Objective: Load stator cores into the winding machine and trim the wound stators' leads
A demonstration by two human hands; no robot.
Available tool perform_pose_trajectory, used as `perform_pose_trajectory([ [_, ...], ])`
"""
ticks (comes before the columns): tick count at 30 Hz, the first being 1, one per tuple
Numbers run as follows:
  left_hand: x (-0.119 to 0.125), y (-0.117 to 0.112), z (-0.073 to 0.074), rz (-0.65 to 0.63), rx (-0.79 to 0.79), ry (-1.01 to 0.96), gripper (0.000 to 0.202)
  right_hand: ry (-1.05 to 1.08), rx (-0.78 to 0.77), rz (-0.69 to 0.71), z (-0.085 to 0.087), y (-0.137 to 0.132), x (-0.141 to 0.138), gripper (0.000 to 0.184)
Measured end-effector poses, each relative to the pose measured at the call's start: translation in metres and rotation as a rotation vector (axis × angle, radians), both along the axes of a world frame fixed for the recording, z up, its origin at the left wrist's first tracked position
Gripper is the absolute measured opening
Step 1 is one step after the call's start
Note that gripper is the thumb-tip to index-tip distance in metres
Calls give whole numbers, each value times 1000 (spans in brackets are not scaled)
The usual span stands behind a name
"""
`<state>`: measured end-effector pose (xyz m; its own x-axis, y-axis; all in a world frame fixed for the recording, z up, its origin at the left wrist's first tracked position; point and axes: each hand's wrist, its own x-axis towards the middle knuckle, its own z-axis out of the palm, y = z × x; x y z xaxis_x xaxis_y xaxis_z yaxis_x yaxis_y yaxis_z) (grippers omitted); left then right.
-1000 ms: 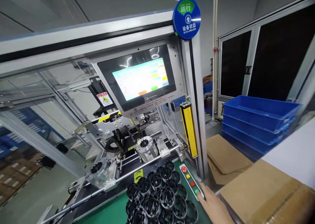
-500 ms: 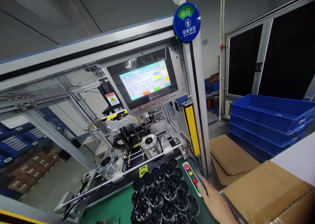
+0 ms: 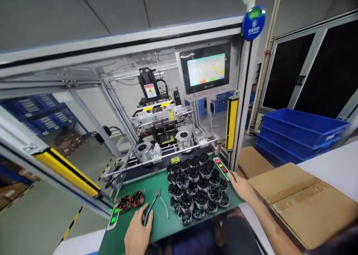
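Observation:
On the green work surface [image 3: 125,243], my left hand [image 3: 137,230] lies at the near left with thumb and fingers apart. One handle of the blue-handled pliers [image 3: 167,209] passes between that thumb and forefinger; I cannot tell whether they press on it. My right hand [image 3: 242,187] reaches to the right button panel [image 3: 220,167], fingertips at its green end button, fingers stretched out and holding nothing. Between the hands stand stacked black-and-silver ring-shaped cores [image 3: 201,198]. Two copper-wound cores [image 3: 137,198] sit beyond my left hand.
Behind the surface is a machine with two round metal fixtures [image 3: 184,140] and a lit screen [image 3: 206,70]. Yellow posts [image 3: 231,124] flank the opening. A left button panel [image 3: 113,219] glows green. Cardboard [image 3: 304,202] and blue bins [image 3: 302,135] stand at right.
The view has swung left and down, bringing my left hand, the pliers and the left button panel into sight. My right hand stays at the green button.

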<state>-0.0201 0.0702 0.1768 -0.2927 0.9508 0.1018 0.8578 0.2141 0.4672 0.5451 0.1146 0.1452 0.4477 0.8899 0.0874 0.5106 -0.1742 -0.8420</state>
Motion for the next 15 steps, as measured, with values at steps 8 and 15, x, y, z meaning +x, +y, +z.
perform_pose_trajectory([
  [8,22,-48,-31,58,477,90,53,96,14,-141,-28,-55,7,67],
  [15,-30,-124,-176,-24,646,136,37,680,96,-341,-67,-78,-34,82],
])
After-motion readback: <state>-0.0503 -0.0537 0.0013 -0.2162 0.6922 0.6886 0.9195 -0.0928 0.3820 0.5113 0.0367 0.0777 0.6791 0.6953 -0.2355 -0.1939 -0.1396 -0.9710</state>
